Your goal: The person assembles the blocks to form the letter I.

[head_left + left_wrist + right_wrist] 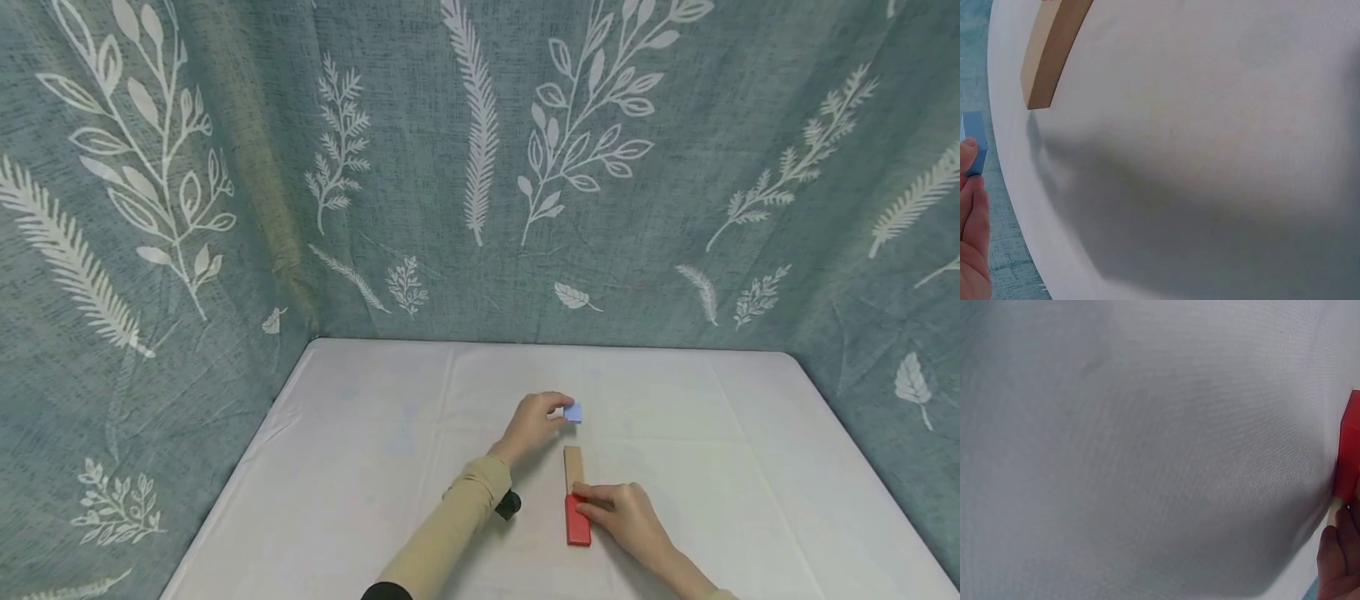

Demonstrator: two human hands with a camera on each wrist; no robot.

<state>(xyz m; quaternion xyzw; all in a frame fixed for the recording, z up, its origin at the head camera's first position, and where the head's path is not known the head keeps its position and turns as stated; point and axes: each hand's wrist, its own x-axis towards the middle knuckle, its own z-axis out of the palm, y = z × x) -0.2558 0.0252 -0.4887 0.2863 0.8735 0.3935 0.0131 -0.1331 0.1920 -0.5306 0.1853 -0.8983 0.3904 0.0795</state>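
Observation:
Toward the far side of the table, my left hand (534, 427) pinches a small blue block (573, 412) between thumb and fingers. The same blue block (976, 142) shows at the left edge of the left wrist view. Nearer to me lies a red block (577, 523), with a plain wooden block (573, 467) in line beyond it. Thumb and fingers of my right hand (628, 518) grip these blocks about where the two meet. A gap separates the blue block from the wooden one's far end. Only part of the red block (1349, 450) appears in the right wrist view.
A white cloth covers the table (360, 433). Behind it and at both sides hangs a green curtain (420, 167) with white leaf prints. A black wrist device (508, 505) sits by my left sleeve (457, 521).

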